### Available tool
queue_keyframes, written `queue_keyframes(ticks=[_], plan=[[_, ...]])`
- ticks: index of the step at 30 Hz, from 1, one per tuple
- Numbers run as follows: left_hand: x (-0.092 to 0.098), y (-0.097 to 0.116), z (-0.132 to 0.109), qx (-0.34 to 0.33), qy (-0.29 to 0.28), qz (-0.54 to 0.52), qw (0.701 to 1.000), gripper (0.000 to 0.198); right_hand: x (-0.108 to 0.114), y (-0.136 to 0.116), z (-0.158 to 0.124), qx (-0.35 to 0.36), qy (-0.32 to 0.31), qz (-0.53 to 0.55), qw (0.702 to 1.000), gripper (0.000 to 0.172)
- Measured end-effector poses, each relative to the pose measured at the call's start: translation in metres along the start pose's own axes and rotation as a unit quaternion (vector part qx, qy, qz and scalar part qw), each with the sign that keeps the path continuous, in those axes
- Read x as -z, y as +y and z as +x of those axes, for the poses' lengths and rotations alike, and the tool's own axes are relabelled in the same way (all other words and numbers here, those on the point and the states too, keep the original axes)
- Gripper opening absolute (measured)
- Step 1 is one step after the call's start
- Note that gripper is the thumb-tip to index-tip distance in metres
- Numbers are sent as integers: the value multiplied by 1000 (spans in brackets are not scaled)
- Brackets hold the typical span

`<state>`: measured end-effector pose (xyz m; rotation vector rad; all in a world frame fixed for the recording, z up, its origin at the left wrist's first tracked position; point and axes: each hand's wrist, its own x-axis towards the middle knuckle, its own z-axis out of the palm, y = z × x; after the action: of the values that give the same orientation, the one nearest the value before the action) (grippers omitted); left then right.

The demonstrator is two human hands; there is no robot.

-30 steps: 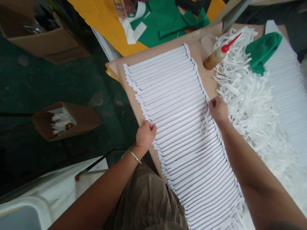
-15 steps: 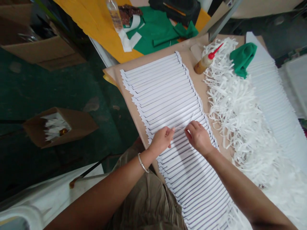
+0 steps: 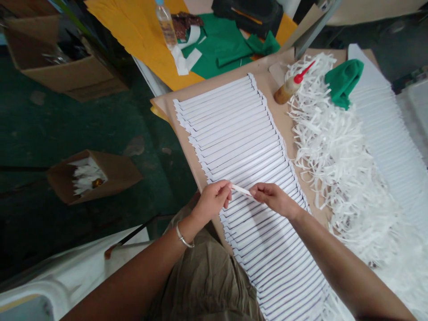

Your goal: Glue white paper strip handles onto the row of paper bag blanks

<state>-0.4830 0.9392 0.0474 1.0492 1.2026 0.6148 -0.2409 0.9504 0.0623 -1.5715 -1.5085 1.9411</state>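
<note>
Between my two hands stretches a narrow white strip (image 3: 241,190), held above the table. My left hand (image 3: 216,196) pinches its left end with thumb and fingers, and a silver bangle circles that wrist. The right end is pinched by my right hand (image 3: 270,197). Beneath both hands lies a long row of overlapping white pieces (image 3: 230,129) with dark edges and notched ends, running from the far end of the table toward me. Whether the strip is paper or fabric I cannot tell.
Right of the row is a heap of thin white strips (image 3: 347,165) with a green cloth (image 3: 344,82) on it. A red-tipped squeeze bottle (image 3: 287,89) lies leaning there. Cardboard boxes (image 3: 117,176) stand on the floor at left; a clear bottle (image 3: 166,24) is at the back.
My hands have drawn slightly apart and lower, and the strip now shows flat and broad between them instead of as a thin line. The view has shifted slightly.
</note>
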Motion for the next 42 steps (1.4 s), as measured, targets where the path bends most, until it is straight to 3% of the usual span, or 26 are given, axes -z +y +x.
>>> queue_keyframes(ticks=[5,10,14,19,24,29,33,38,42], plan=[[32,-35,8,36,112,-73,990,30,57,6,1,-37,36,-63,997,51],[37,-50,12,81,109,-173,976,33,107,20,20,-37,160,-206,965,54],[35,-46,18,84,99,-112,985,27,129,21,39,-5,186,-263,947,47],[34,-47,33,64,152,53,985,13,145,13,62,5,260,-349,900,32],[30,-54,49,83,181,141,970,14,155,3,86,-11,291,-331,898,26],[27,-58,58,77,224,228,944,15,162,5,103,0,354,-346,869,28],[25,-56,58,74,238,259,933,15,167,11,114,23,352,-347,869,31],[25,-53,57,80,235,271,930,14,167,13,121,11,395,-348,850,29],[26,-53,58,67,240,272,929,15,167,14,126,15,389,-330,860,30]])
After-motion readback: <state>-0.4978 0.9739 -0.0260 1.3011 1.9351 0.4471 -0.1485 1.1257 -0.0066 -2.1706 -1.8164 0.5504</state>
